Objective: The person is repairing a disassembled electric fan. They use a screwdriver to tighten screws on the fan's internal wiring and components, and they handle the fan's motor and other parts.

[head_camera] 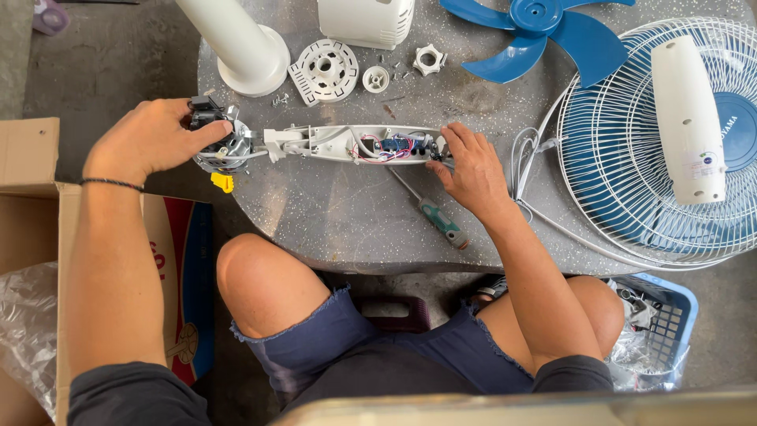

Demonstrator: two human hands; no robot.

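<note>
An opened white fan neck housing [347,144] lies across the grey stone table [339,221], with coloured wires and a small blue circuit part inside. My left hand [154,138] grips the bare fan motor [221,142] at the housing's left end. My right hand [471,166] rests on the housing's right end, fingers on the switch area. A yellow plastic piece [223,182] sits just below the motor. A green-handled screwdriver [435,217] lies on the table under my right hand.
A blue fan blade [544,35], a wire fan guard [631,158] with a white cover [688,118], a white stand tube [240,43], round white plastic parts [327,69] and loose screws lie at the back. A cardboard box [39,229] stands left, a blue basket [666,323] right.
</note>
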